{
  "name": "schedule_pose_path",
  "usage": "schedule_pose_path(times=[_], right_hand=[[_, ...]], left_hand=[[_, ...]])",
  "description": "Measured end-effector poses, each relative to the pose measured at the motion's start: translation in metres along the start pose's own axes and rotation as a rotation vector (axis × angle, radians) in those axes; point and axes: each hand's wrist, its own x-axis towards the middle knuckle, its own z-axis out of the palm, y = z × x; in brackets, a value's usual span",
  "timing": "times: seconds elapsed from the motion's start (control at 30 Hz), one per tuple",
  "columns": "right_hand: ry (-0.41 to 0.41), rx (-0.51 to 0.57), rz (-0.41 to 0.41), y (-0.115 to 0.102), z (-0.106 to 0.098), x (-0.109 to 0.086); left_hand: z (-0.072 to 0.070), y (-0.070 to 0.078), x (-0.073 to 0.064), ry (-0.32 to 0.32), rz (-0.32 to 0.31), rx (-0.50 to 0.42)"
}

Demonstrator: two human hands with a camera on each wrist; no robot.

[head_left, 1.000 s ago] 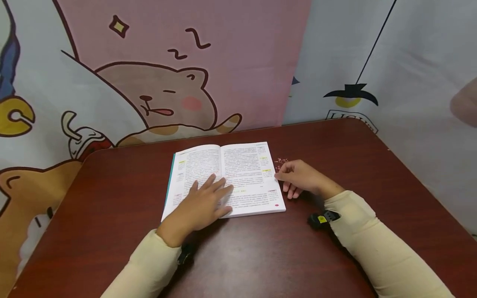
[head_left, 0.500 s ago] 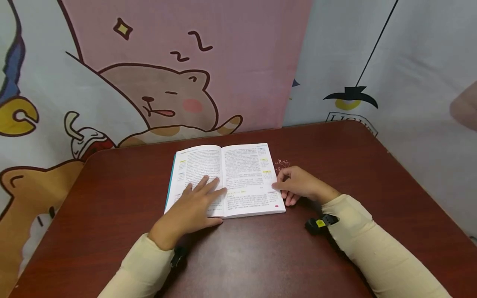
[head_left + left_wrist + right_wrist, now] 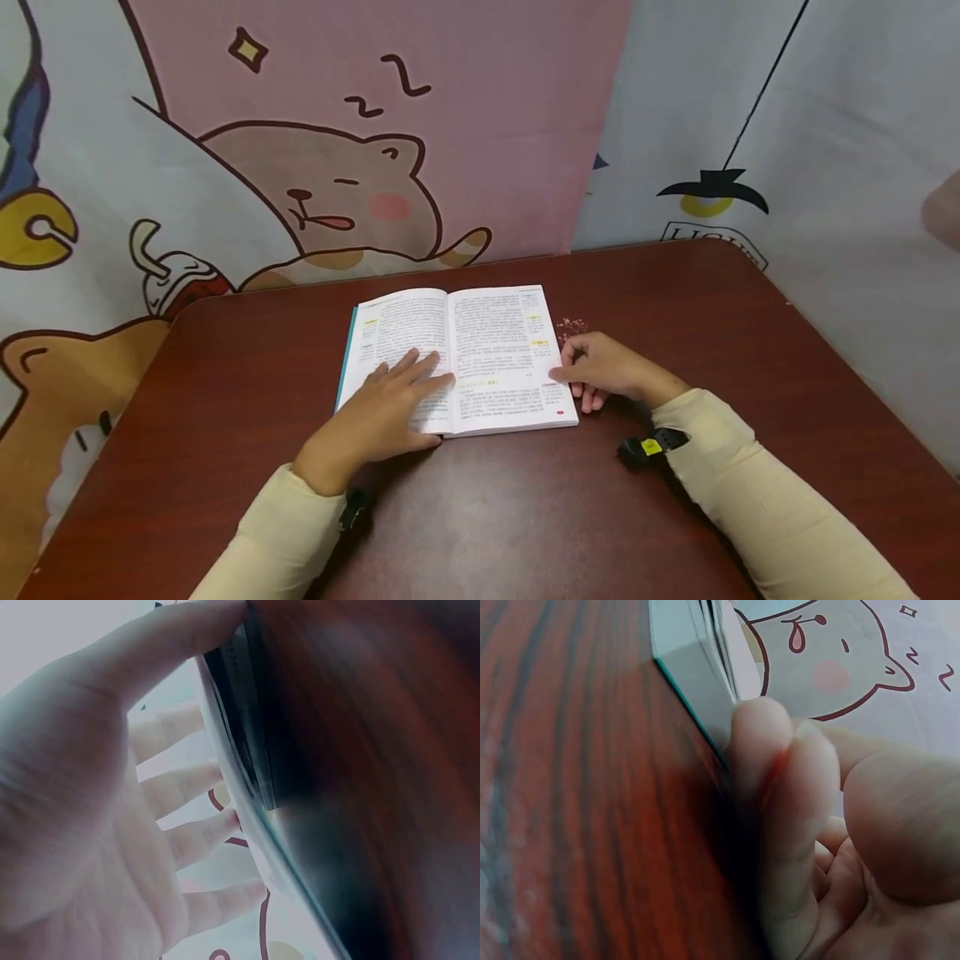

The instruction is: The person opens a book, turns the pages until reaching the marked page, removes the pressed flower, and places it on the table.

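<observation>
An open book (image 3: 495, 350) with printed pages and a teal cover edge lies on the table. My left hand (image 3: 375, 421) rests spread over the lower part of the left page, its thumb at the book's bottom edge by the spine. The left wrist view shows the straight fingers (image 3: 199, 840) reaching over the page edge. At the lower right margin, my right hand (image 3: 607, 367) pinches the book's edge, thumb on top of the page. In the right wrist view its curled fingers (image 3: 791, 780) meet the book's side; how many pages they hold, I cannot tell.
The book lies on a dark red wooden table (image 3: 525, 508) with a small pink floral print (image 3: 572, 327) right of the book. A cartoon-printed cloth (image 3: 510, 125) hangs behind the table. Black straps with small devices (image 3: 641, 452) sit at both wrists.
My left hand has slid left and toward the person, off the spine area onto the left page. The right hand has moved slightly down along the book's right edge, thumb now over the margin.
</observation>
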Motion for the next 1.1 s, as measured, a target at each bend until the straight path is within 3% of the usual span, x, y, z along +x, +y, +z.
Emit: schedule_pose_path(times=[0.4, 0.83, 1.1], right_hand=[[0.007, 0.003, 0.002, -0.002, -0.004, -0.004], [-0.014, -0.002, 0.011, -0.004, -0.003, 0.002], [-0.012, 0.002, -0.006, -0.001, -0.002, 0.000]], left_hand=[[-0.011, 0.000, 0.000, 0.001, -0.001, -0.009], [-0.019, 0.000, -0.004, -0.040, -0.076, -0.004], [-0.029, 0.003, -0.010, 0.006, -0.072, 0.065]])
